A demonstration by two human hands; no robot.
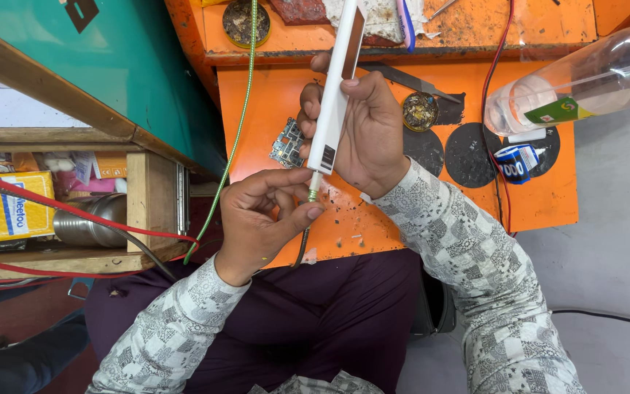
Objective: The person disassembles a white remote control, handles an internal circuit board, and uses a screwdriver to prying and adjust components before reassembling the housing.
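Right hand (366,135) fingers clamped on white slim device (335,95); left hand (260,219) fingers pinched on cable plug (313,194) at device's lower end; circuit board (287,144) just beside, on orange counter (257,109).

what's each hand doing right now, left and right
Left hand: closed, pinching the small metal connector at the bottom end of the white slim device.
Right hand: closed around the white slim device, holding it upright.

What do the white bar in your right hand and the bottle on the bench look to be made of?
White bar: likely glossy plastic, smooth with an even sheen; its tip looks like threaded metal. Bottle: clear thin plastic, see-through with glare.
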